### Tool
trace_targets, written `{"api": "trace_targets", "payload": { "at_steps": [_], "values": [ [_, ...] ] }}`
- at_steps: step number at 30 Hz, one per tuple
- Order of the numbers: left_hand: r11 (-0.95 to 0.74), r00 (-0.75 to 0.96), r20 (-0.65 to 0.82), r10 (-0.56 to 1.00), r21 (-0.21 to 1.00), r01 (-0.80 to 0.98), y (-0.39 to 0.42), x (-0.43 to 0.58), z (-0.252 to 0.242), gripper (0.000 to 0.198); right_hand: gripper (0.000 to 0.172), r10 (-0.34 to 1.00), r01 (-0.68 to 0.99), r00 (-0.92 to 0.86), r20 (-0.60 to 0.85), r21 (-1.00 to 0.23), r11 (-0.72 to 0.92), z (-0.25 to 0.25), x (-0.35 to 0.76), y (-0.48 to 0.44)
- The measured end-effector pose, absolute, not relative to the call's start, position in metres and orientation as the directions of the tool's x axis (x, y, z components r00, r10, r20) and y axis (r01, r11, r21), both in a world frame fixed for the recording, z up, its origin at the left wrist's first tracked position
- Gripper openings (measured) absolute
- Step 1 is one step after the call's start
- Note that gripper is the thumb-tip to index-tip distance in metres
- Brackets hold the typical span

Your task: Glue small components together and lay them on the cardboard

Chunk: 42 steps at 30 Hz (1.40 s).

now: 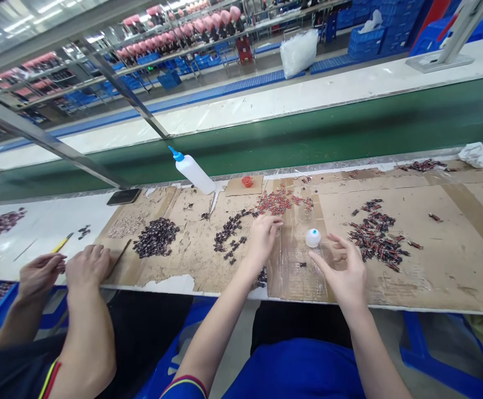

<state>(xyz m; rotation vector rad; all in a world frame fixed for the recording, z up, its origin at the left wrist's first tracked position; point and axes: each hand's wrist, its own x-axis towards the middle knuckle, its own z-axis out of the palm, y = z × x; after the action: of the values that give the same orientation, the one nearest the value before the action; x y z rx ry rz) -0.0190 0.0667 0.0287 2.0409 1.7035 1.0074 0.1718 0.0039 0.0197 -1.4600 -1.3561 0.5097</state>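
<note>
Fingers of the left hand [264,235] were bent down at the near edge of the red parts [276,202]; whether they pinched one, I could not tell. Those of the right hand [349,271] were spread, thumb apart from the rest, around the near side of the small bottle [313,238], not closed on it.

Far left, a co-worker's hands [64,271] were over the worktop [4,260], near a yellow knife [62,243]. Next along were a phone [123,197], pale bits [125,227] and a dark pile [156,238]. Behind these leaned the tall bottle [195,173], then came loose dark parts [228,230] and an orange cap [247,181]. Right of the red parts, the small bottle showed its blue tip, with one dark part [303,265] lying nearer the edge. Beyond the right hand spread a black-and-red pile [378,238].

The step in hand looked like picking a red part while minding the small bottle. The next move seemed to call for a fine pinch on the left and a light grip on the right.
</note>
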Motion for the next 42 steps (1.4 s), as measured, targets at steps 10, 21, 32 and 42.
{"api": "trace_targets", "payload": {
  "at_steps": [10, 21, 32, 42],
  "values": [
    [-0.223, 0.109, 0.195, 0.975, 0.880, 0.420, -0.002, 0.015, 0.026, 0.014, 0.023, 0.986, 0.192, 0.094, 0.140, -0.974, 0.120, 0.018, 0.165, -0.012],
    [-0.380, 0.220, 0.314, 0.923, 0.662, 0.647, -0.005, 0.013, 0.004, 0.014, 0.036, 0.972, 0.065, 0.224, -0.077, -0.993, -0.094, 0.011, 0.168, -0.023],
    [-0.306, 0.143, 0.271, 0.952, 0.836, 0.455, -0.017, 0.016, 0.030, 0.015, 0.035, 0.981, -0.082, 0.144, -0.131, -0.989, -0.120, 0.017, 0.158, -0.024],
    [-0.144, 0.087, 0.124, 0.988, 0.946, 0.291, -0.015, 0.023, 0.035, 0.010, 0.027, 0.979, -0.072, 0.192, -0.064, -0.996, -0.051, 0.016, 0.161, -0.025]
  ]
}}
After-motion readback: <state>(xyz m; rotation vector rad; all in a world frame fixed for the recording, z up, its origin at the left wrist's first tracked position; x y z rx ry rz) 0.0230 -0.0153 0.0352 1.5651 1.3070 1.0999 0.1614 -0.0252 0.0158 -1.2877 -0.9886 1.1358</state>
